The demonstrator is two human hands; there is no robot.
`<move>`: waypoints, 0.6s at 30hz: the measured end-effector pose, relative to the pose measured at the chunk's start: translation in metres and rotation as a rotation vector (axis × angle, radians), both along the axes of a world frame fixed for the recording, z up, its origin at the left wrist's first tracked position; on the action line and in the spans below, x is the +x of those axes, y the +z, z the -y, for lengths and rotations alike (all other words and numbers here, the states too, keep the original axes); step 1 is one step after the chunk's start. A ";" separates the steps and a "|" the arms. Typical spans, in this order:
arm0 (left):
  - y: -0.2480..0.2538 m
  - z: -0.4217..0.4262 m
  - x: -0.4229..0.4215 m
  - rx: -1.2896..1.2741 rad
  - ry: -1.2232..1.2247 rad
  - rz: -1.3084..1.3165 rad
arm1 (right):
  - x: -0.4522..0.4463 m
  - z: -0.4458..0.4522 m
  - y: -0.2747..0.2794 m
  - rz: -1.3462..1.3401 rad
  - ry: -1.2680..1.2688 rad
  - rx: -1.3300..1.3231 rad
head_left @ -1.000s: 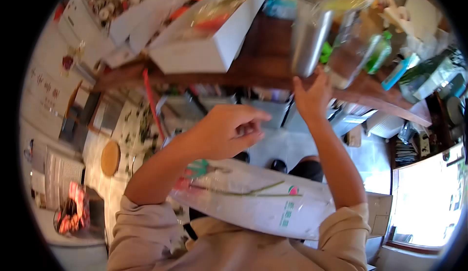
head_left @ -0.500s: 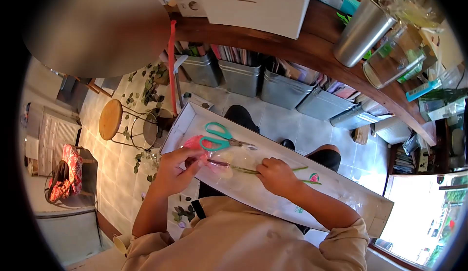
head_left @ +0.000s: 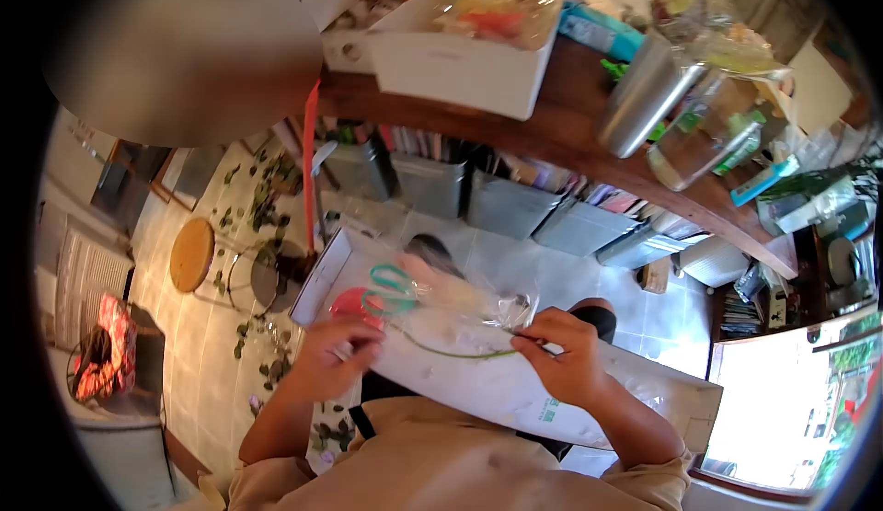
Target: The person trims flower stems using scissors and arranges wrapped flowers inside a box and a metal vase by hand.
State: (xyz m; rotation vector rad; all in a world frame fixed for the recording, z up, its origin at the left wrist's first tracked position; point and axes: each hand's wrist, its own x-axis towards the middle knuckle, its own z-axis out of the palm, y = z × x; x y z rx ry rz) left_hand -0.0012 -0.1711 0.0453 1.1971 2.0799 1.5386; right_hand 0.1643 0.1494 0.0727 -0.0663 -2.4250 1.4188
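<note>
Across my lap lies a long white box [head_left: 441, 364], tilted. My left hand [head_left: 338, 355] is at its left end, fingers curled beside a red item [head_left: 354, 305]; what they hold, if anything, is blurred. A thin green stem [head_left: 451, 355] curves from near my left fingertips to my right hand [head_left: 563, 355], which pinches its other end. Clear plastic wrap [head_left: 510, 310] bunches just beyond the right fingertips, with something pale pink inside. Teal-handled scissors [head_left: 390, 292] sit in the box beyond my left hand, their blades hidden under the plastic.
Ahead is a wooden table [head_left: 575, 97] bearing a white box of wrapped flowers [head_left: 451, 74], a metal vase [head_left: 648, 97] and a glass vase [head_left: 694, 148]. Metal bins [head_left: 510, 206] stand beneath. A round stool [head_left: 191, 253] and scattered leaves are on the left. A red ribbon [head_left: 311, 171] hangs down.
Both hands came down from the table area to the box. Since the last half second, the plastic-wrapped piece has swung up beyond the hands, and the stem now bends between them.
</note>
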 end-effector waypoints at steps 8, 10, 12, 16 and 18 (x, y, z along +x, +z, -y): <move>0.076 -0.137 0.017 0.301 -0.202 0.003 | -0.037 0.019 0.082 -0.235 0.069 -0.331; 0.088 -0.157 0.021 0.362 -0.188 0.149 | -0.040 0.012 0.095 -0.213 0.073 -0.548; 0.098 -0.175 0.020 0.449 -0.221 0.135 | -0.044 0.000 0.102 -0.382 -0.007 -0.403; 0.163 -0.198 0.005 0.514 -0.163 -0.105 | -0.067 -0.073 0.099 -0.540 -0.359 -0.262; 0.199 -0.206 -0.012 0.564 -0.095 -0.260 | -0.087 -0.123 0.101 -0.377 -0.620 -0.429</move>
